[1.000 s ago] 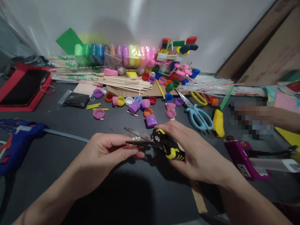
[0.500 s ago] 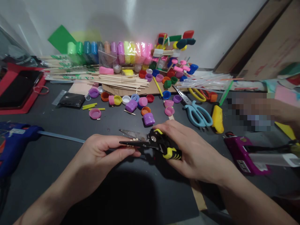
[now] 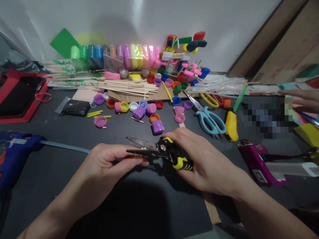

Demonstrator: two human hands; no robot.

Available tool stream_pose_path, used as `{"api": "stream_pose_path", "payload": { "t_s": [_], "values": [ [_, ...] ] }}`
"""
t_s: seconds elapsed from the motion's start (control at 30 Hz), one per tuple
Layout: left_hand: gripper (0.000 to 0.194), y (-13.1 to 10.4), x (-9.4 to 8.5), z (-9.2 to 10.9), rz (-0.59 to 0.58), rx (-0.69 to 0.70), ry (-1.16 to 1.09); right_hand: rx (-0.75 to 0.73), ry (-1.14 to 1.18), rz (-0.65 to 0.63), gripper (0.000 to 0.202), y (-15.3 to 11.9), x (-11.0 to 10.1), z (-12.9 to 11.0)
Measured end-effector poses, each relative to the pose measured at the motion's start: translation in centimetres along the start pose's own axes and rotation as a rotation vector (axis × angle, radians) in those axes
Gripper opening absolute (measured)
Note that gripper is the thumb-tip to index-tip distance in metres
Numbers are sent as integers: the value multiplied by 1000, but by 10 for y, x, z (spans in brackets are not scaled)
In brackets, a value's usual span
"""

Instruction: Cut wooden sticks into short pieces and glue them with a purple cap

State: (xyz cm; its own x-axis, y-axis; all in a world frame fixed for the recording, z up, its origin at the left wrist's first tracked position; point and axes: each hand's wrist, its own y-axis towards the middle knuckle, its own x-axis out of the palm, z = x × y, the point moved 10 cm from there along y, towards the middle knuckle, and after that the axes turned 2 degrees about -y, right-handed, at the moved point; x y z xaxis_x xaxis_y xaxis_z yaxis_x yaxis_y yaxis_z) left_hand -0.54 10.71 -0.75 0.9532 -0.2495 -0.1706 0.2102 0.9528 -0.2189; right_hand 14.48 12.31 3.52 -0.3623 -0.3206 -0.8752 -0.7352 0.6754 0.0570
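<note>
Gripping cutters (image 3: 171, 153) firmly, my right hand (image 3: 208, 162) keeps the blades parted around pale sticks (image 3: 144, 148) my left hand (image 3: 109, 162) pinches; beyond, a clear bag (image 3: 74, 107) contains something black, near coloured caps (image 3: 100, 121).

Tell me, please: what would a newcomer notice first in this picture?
Probably the open black-and-yellow snips, in the right grip near the centre. Behind them, a multicoloured row of small packs runs along the back, left of centre, and light-blue-handled scissors lie beyond the right grip.
</note>
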Motion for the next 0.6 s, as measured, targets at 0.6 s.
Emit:
{"api": "stream_pose_path", "payload": {
  "t_s": [0.6],
  "values": [
    [16,0,0,1,-10,-15,48,4,-14,-7,46,-1,2,0]
  ]
}}
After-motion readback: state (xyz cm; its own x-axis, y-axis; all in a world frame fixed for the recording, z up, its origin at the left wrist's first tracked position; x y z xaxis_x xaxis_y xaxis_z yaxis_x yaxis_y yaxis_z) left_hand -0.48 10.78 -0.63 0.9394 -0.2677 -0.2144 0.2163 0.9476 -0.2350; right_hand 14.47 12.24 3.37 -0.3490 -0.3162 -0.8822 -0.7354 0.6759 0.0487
